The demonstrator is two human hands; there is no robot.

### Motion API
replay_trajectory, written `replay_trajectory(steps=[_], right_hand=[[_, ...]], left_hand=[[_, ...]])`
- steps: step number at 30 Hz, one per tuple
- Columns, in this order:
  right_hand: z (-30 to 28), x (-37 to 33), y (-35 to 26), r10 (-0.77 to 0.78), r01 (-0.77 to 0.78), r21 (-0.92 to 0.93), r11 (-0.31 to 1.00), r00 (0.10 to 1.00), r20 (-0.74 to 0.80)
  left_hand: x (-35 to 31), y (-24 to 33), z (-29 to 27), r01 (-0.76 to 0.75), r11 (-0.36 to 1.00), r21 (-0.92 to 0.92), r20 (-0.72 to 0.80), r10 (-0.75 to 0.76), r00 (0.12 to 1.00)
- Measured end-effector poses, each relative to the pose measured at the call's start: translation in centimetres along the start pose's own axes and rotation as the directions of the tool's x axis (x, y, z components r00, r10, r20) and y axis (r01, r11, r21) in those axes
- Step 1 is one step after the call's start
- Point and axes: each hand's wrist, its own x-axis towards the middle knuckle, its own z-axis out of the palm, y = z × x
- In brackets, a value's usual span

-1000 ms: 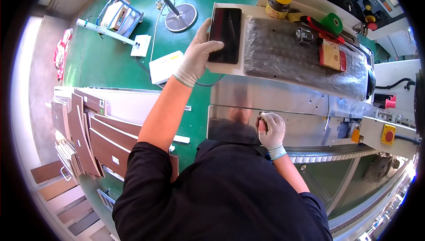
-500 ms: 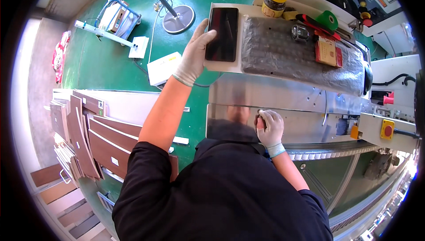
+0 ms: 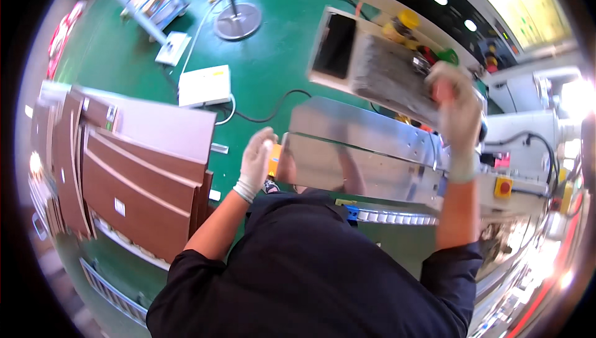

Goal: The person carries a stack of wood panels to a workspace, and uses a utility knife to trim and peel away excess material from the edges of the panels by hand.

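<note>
My left hand (image 3: 255,163), in a pale glove with its fingers stretched upward, is beside the left end of the shiny steel table (image 3: 379,167). Right by its fingers is a small yellow-orange piece (image 3: 274,160) at the table's corner. My right hand (image 3: 456,99), gloved too, is smeared by motion over the right part of the grey wrapped pad (image 3: 391,74); whether it holds anything cannot be made out. A black phone (image 3: 335,46) lies on the left end of the light tray (image 3: 318,68) under the pad.
A yellow-lidded jar (image 3: 403,24) and green tape roll (image 3: 448,57) stand behind the pad. Brown panels (image 3: 139,186) are stacked at left. On the green floor are a white box (image 3: 205,86), a fan base (image 3: 238,22) and cables. A red button box (image 3: 503,187) is at right.
My left hand has left the phone and come down to the table's left end. My right hand has risen from the steel table to over the pad. The view has shifted.
</note>
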Motion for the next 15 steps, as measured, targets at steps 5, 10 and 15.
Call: replay_trajectory(steps=[5,10,15], right_hand=[[-5.1,10.0,21.5,-0.018,0.376,-0.598,0.708,0.856,0.517],[-4.1,10.0,22.2,0.053,0.411,-0.635,0.655,0.812,0.581],[-2.3,12.7,21.3,0.106,0.492,-0.635,0.595,0.736,0.669]], left_hand=[[-7.1,0.3,-2.4,-0.107,0.984,0.143,0.007,0.107,0.994],[-14.4,3.4,-4.4,-0.086,0.904,0.419,-0.084,0.133,0.988],[-21.4,2.4,-3.4,0.002,0.872,0.489,-0.369,0.205,0.906]])
